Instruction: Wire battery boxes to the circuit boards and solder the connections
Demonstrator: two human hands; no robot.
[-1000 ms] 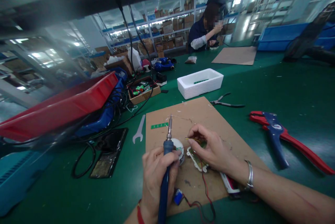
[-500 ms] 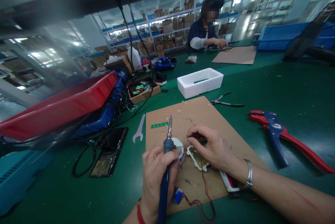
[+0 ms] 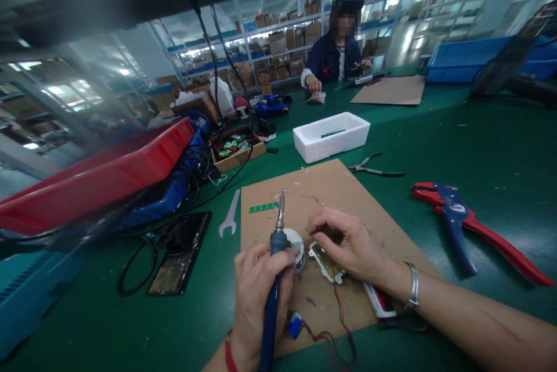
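Observation:
My left hand [image 3: 261, 285] is closed round the handle of a soldering iron [image 3: 278, 241], its tip pointing up and away from me. The same fingers touch a round white part [image 3: 293, 237] with a bit of green on it. My right hand [image 3: 354, 247] pinches with thumb and forefinger just right of that part; what lies between the fingertips is too small to make out. Under its palm sits a circuit board in a white frame [image 3: 322, 263], partly covered, with red and black wires [image 3: 339, 308]. A small blue block [image 3: 295, 325] lies by my left wrist, joined to wires.
A cardboard sheet [image 3: 313, 183] lies under the work, with a green strip board [image 3: 263, 208] on it. Around it are a wrench [image 3: 230, 215], pliers [image 3: 378, 172], a red-blue wire stripper [image 3: 461, 224] and a white foam box [image 3: 331, 143]. A co-worker [image 3: 333, 58] sits across the table.
My right fingertips have shifted slightly, with the thumb and forefinger still together. Across the table, the co-worker has turned and reached one hand to a small bag. My left hand keeps its grip.

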